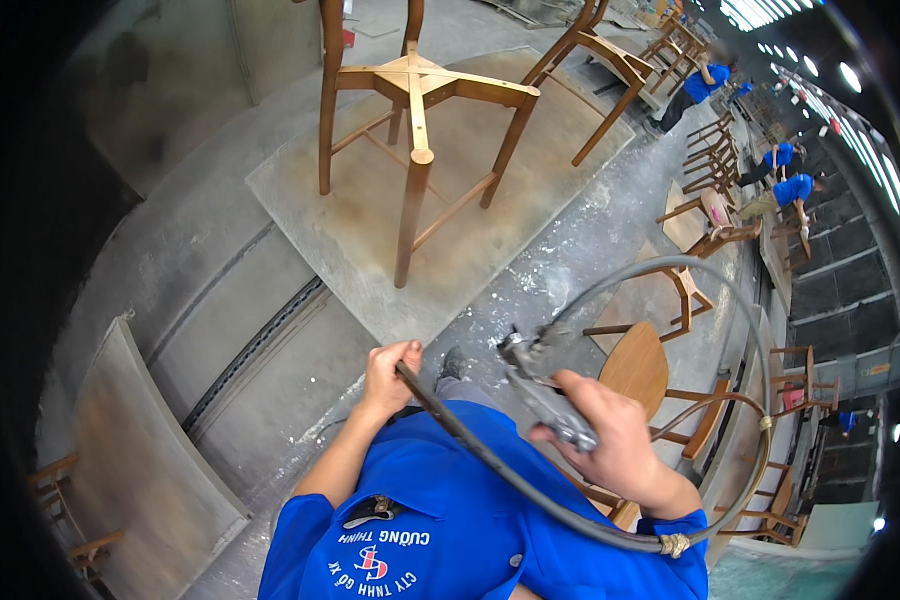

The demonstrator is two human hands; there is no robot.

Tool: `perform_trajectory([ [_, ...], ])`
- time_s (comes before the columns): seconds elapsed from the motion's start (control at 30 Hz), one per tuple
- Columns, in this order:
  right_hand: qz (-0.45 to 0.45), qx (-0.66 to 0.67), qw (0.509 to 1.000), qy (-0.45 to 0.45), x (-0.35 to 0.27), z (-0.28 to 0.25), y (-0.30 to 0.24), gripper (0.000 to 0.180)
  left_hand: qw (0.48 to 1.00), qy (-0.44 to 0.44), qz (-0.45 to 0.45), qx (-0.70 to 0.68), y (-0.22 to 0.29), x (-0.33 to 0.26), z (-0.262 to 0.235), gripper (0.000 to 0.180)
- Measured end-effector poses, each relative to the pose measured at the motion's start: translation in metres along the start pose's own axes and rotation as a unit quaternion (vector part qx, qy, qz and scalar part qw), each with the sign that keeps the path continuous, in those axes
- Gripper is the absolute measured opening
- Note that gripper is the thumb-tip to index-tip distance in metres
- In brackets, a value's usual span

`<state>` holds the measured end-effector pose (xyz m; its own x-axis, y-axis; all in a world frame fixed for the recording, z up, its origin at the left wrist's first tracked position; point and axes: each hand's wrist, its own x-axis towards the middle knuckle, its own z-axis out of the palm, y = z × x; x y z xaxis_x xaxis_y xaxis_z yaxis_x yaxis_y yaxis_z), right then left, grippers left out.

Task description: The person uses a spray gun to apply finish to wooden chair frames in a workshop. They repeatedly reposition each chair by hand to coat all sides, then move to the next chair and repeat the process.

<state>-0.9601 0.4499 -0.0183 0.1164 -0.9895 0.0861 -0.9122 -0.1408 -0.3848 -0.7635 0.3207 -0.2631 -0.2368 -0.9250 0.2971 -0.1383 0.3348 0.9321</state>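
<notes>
My right hand (pixel 615 435) is closed around the grip of a metal spray gun (pixel 542 388), held in front of my body and slightly blurred. My left hand (pixel 388 378) is wrapped round a dark hose (pixel 475 452). From there the hose runs across my blue shirt and bends up at the right in a wide loop, passing back toward the gun. Tape binds it to a thinner brownish hose. Beyond my hands, a brown wooden chair frame (pixel 418 170) without a seat stands on a square, stained board (pixel 310 215), apart from both hands.
Close on my right is a chair with a round wooden seat (pixel 635 370). Another stained board (pixel 135 420) lies at the left, past a chain track (pixel 255 345) in the floor. More chairs line the right side, where people in blue shirts (pixel 708 82) stand.
</notes>
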Motion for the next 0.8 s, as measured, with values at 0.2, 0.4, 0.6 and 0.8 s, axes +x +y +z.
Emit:
perform_trajectory([
  [0.2, 0.056, -0.012, 0.990, -0.130, 0.016, 0.070, 0.009, 0.054, 0.991, 0.120, -0.036, 0.040, -0.015, -0.041, -0.042, 0.044],
  [0.4, -0.039, -0.059, 0.995, -0.072, 0.053, 0.068, -0.018, 0.044, 0.976, 0.202, -0.060, 0.054, -0.019, -0.070, -0.077, 0.045],
  [0.6, -0.130, -0.092, 0.987, 0.015, 0.134, 0.087, -0.052, 0.054, 0.945, 0.316, -0.060, 0.059, -0.040, -0.094, -0.099, 0.043],
  [0.8, -0.171, -0.107, 0.979, -0.008, 0.192, 0.141, -0.070, 0.053, 0.891, 0.431, -0.122, 0.069, -0.061, -0.157, -0.127, 0.044],
])
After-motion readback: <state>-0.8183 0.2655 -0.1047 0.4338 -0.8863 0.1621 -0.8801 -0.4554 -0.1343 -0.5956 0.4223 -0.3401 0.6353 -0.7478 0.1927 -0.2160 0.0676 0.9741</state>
